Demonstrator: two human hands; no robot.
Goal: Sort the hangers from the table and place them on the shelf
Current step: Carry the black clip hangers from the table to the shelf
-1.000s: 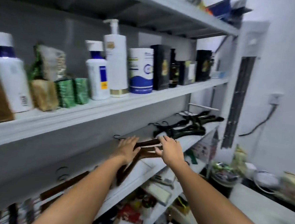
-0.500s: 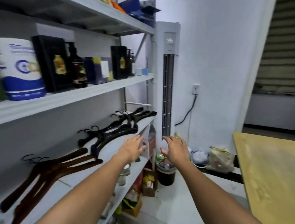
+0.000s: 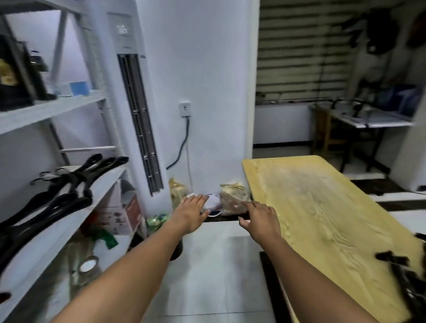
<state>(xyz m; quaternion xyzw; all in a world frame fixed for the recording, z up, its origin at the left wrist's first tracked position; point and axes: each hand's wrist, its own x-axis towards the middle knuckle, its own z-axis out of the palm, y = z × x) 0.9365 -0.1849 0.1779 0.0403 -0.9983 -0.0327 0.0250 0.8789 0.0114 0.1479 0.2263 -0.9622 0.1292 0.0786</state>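
Hangers [image 3: 51, 194] on shelf [image 3: 102, 189]; left hand [image 3: 190, 211], right hand [image 3: 259, 217] empty, fingers apart, beside table [image 3: 318, 207].

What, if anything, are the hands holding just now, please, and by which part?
Nothing: the left hand and the right hand are both open and empty, fingers spread.

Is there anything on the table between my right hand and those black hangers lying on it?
Nothing visible does. The right hand is empty beside the table, and only bare wood lies between it and the black hangers, which are blurred at the right of the view.
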